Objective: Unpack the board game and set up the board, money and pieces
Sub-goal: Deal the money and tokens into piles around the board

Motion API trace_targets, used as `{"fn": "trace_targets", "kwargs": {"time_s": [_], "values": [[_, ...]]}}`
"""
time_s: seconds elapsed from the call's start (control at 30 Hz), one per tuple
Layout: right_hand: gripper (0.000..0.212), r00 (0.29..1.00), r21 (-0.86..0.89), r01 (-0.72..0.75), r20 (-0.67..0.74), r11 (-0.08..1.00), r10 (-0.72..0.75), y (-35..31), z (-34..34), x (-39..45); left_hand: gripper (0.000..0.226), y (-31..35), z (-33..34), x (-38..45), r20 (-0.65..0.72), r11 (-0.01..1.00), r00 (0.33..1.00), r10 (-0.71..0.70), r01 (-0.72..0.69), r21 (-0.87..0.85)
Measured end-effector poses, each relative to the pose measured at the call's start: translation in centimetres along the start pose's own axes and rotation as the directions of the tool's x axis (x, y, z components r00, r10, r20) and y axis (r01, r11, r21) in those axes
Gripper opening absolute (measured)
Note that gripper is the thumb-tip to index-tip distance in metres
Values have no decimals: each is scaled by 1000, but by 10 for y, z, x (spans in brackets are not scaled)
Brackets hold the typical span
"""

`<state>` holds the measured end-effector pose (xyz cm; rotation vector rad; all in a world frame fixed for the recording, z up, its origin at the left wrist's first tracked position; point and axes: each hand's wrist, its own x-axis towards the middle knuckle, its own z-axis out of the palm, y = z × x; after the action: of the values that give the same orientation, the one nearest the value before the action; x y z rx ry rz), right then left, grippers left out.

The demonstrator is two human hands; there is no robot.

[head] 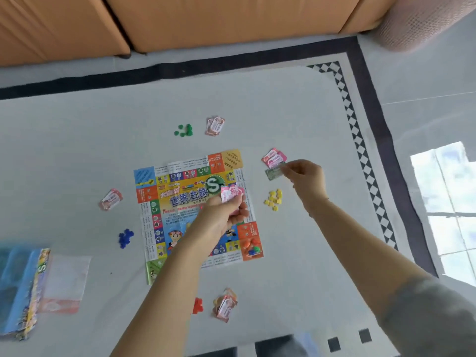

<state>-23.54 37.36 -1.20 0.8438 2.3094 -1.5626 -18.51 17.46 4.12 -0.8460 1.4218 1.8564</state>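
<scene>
The colourful paper game board [180, 202] lies flat on a pale rug. My left hand [221, 217] hovers over it and grips a small stack of pink money notes [231, 194]. My right hand [306, 177] pinches a green note [273, 173] just below a pink money pile [273, 157] right of the board. More money piles lie at the top [215, 125], left [111, 199] and bottom [225, 304]. Piece heaps: green [184, 130], yellow [274, 200], blue [125, 237], red [197, 305]. Small tokens [252, 247] sit on the board's lower right corner.
The game packaging [23, 289] and an empty clear bag [65, 282] lie at the left. An orange sofa [180, 19] runs along the far side. The rug's dark border [371, 112] and tiled floor [425, 99] are to the right.
</scene>
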Motion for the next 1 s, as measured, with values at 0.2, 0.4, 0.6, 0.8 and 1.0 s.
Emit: {"fn": "trace_targets", "kwargs": {"time_s": [0.2,0.4,0.6,0.8,1.0], "values": [[12,1000,-207,13,24,978,-8,18,4,64,10,7,28,46,-73,999,997,-25,24,-21],[20,999,-320,-10,-35,947,-1,30,13,73,5,17,40,62,-50,995,998,-25,30,94],[17,985,50,3,172,999,-12,-12,-6,32,9,30,43,64,-5,992,1000,-21,21,127],[8,872,-10,138,476,990,-117,-36,-5,7,16,36,37,58,48,971,998,-28,16,238],[3,863,-54,181,488,982,-133,-29,13,9,11,32,24,50,137,969,983,-123,89,231]]}}
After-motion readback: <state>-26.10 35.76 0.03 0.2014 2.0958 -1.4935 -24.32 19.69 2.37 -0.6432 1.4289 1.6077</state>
